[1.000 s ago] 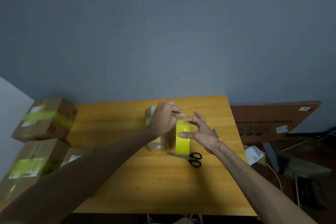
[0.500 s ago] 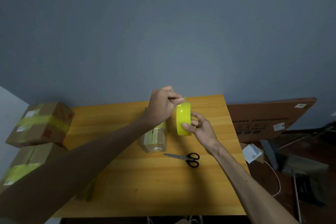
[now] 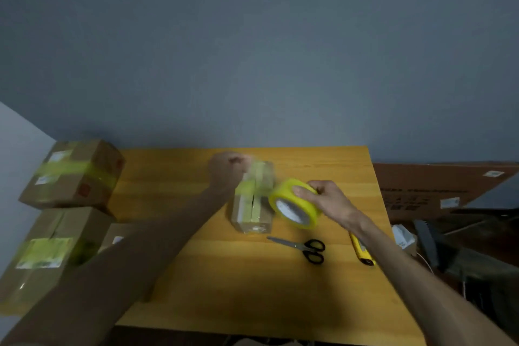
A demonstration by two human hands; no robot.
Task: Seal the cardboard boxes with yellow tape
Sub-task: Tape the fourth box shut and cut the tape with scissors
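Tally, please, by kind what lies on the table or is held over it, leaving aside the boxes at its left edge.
Box: 1
Tape roll: 1
Scissors: 1
Knife: 1
Total: 4

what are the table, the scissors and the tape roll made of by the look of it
Table: wood or wood veneer, smooth yellowish finish; grain lines run across it.
Scissors: pale grey blades, likely metal; black handle loops, probably plastic.
Tape roll: bright yellow film, likely plastic; the white inner core could be card, too blurred to tell.
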